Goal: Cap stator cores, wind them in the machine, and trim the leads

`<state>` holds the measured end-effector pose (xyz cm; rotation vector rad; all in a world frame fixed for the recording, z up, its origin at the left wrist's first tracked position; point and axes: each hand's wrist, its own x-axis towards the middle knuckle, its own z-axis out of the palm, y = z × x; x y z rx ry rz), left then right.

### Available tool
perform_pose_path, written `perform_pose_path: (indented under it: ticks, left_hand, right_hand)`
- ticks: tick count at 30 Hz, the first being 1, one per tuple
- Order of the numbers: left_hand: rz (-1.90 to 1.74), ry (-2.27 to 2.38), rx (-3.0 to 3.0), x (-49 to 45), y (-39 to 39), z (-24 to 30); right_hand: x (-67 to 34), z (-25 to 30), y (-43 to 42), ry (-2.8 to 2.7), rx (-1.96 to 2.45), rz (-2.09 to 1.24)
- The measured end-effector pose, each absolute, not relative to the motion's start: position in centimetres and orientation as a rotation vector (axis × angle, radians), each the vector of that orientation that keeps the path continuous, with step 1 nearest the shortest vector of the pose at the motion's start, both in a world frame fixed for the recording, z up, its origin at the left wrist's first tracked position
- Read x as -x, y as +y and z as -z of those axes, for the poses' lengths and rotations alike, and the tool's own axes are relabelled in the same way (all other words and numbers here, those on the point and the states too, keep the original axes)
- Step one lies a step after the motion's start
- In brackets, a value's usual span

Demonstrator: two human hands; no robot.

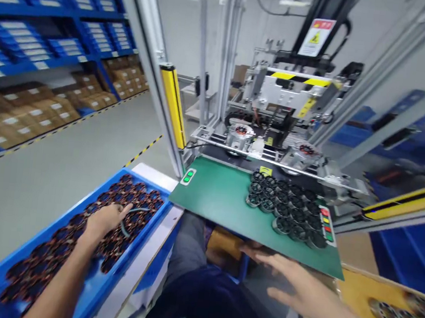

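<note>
My left hand [105, 220] reaches into a blue tray [107, 289] at the lower left, packed with several dark copper-wound round parts [54, 248]. Its fingers curl on one part near a grey ring [134, 216]. My right hand [298, 284] hovers flat, fingers stretched out, just below the front edge of the green work mat [219, 200], holding nothing. On the mat's right side sits a cluster of several dark ring-shaped parts [287, 207].
A machine [291, 96] with yellow-black hazard stripes stands behind the mat, with yellow light-curtain posts [174, 104] at the sides. A box [397, 315] with round metal parts is at the lower right. Blue shelving [39, 34] with cartons lines the left aisle.
</note>
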<state>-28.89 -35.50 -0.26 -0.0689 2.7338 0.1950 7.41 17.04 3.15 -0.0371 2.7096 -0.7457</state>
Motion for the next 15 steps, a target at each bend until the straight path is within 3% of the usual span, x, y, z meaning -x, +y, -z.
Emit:
perform_pose_path:
  ticks: [3, 7, 10, 15]
  left_hand:
    - [-0.265, 2.822, -0.418, 33.4, -29.2, -3.1]
    - [-0.391, 2.795, -1.069, 38.8, -14.0, -7.9]
    - [-0.357, 2.74, -1.447, 42.0, -1.8, -10.4]
    - [-0.105, 2.781, -1.571, 45.6, 10.8, -12.4]
  right_hand:
    - [-3.6, -8.8, 22.7, 2.773, -0.156, 0.649]
    - [6.5, -14.6, 31.3, 2.888, -0.538, 0.324]
    - [14.1, -16.3, 36.7, 2.876, -0.82, 0.126]
    - [20.6, -15.5, 41.8, 2.624, -0.9, 0.182]
